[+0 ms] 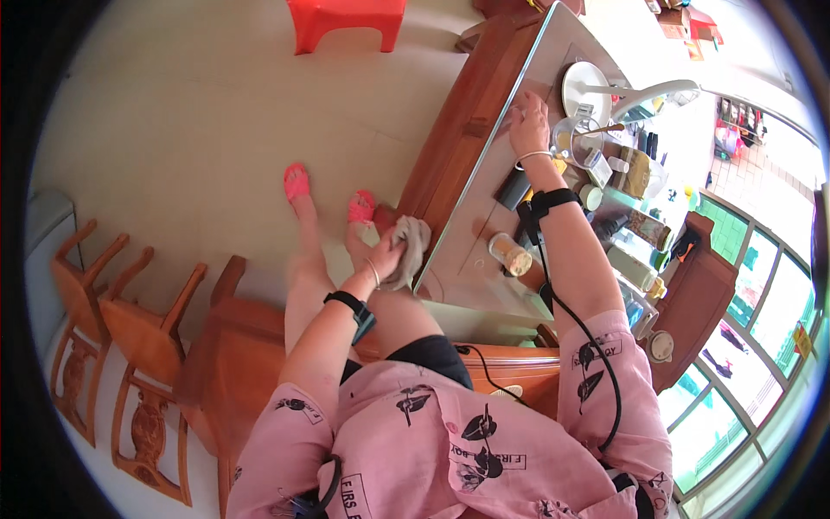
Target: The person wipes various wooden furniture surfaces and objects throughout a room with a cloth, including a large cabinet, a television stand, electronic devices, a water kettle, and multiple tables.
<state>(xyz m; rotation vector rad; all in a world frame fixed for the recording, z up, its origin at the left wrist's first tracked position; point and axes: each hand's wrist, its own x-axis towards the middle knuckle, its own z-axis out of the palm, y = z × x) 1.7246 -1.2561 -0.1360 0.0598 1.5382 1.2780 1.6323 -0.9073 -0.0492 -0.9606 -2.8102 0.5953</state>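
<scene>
My left hand (388, 254) holds a crumpled grey cloth (410, 250) beside the near corner of a glass-topped wooden table (463, 224). Further along the same table, my right hand (532, 126) reaches over the glass top near its edge, fingers slightly apart, with no clear object in them. Close beside it are a clear glass bowl (565, 143) with a wooden-handled utensil (606, 130) across it and the round white base (577, 91) of a lamp. A dark case (512, 188) lies below my right wrist. What the right fingertips touch is hard to tell.
A lidded jar (512, 255) stands near the table's front end. Several jars, boxes and bottles crowd its far side. Wooden chairs (146, 337) are at the left, a red plastic stool (347, 16) at the top. A black cable (583, 324) runs along my right arm.
</scene>
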